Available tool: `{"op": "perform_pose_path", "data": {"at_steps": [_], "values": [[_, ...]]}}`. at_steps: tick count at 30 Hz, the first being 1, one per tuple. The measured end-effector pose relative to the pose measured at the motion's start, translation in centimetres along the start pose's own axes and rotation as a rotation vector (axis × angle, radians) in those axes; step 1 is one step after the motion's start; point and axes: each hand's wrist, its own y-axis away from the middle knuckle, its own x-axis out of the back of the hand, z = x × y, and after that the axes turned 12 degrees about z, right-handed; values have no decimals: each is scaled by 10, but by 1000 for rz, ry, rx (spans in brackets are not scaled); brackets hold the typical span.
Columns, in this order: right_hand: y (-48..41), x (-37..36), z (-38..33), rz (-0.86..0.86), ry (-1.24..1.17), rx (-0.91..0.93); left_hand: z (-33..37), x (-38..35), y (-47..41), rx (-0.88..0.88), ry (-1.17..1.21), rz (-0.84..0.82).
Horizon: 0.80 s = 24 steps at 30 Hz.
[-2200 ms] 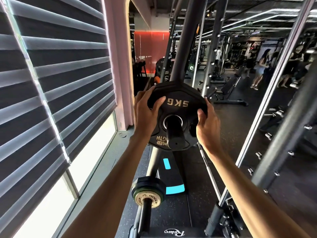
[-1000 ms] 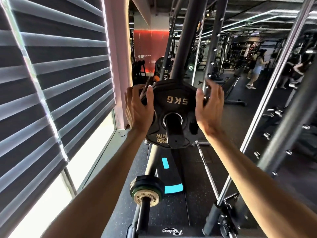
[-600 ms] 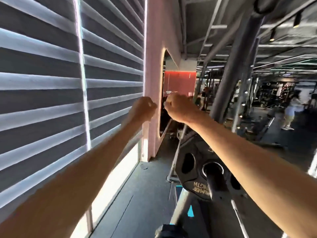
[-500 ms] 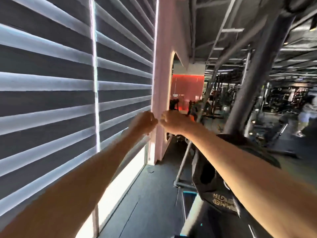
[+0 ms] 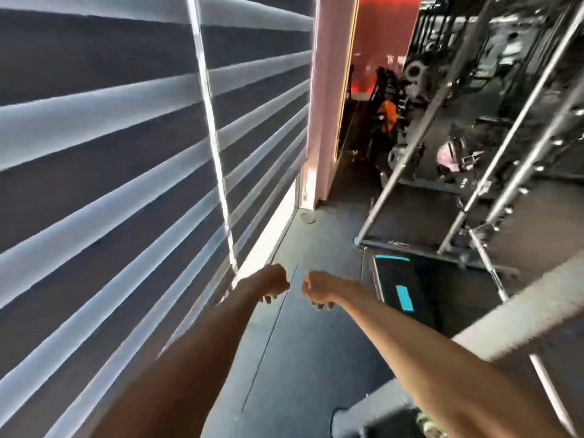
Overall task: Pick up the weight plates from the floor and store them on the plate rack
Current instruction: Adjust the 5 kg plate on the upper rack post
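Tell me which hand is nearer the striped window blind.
The left hand, curled and empty, beside the lower edge of the blind; the right hand, also curled, is farther out, toward the black platform with cyan marks.

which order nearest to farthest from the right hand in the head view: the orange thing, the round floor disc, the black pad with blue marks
1. black pad with blue marks, on the floor just right of the right hand.
2. round floor disc, ahead, at the foot of the pink pillar.
3. orange thing, far back, beyond that pillar.
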Motion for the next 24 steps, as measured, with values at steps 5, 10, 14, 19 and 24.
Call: {"op": "perform_pose_path", "data": {"at_steps": [5, 10, 14, 19, 24], "values": [[-85, -64, 34, -136, -74, -115, -36, -70, -75, 25, -53, -219], [-200, -58, 71, -154, -107, -115, -26, -73, -191, -6, -101, -262], [-296, -17, 104, -152, -129, -117, -2, -45, -300, -2, -55, -221], [-404, 52, 144, -8, -224, -142, 35, -23, -435, -4, 156, -90], [-513, 103, 185, -5, -233, -159, 67, -24, -565, 46, 246, -152]]}}
